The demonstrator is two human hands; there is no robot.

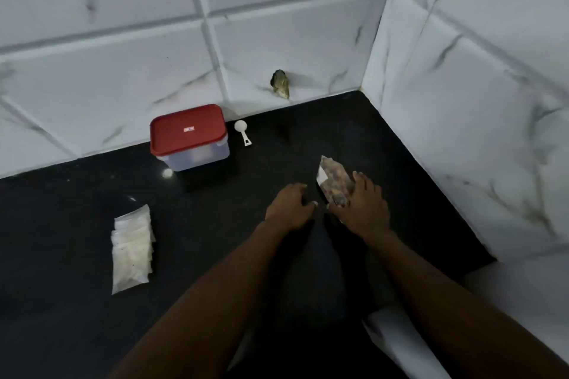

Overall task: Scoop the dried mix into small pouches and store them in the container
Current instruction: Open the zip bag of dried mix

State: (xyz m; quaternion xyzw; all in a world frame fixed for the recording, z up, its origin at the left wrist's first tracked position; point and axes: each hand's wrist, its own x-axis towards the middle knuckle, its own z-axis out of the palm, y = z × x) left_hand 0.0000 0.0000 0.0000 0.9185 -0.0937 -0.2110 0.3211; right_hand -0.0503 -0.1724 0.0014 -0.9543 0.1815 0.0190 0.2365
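Note:
A clear bag of brown dried mix (pixel 334 181) lies on the black counter (pixel 215 255) near the right wall. My right hand (pixel 365 204) rests on it, fingers curled over its right side. My left hand (pixel 291 206) sits just left of the bag's near end, fingers curled, with nothing visible in them. A stack of small clear pouches (pixel 132 248) lies at the left. The clear container with a red lid (pixel 189 137) stands shut at the back. A white scoop (pixel 242 132) lies beside it on the right.
White marbled tile walls close the back and the right side. A small hole with a brownish stub (pixel 280 84) shows low on the back wall. A white object (pixel 397 338) sits at the counter's front right, partly under my right forearm.

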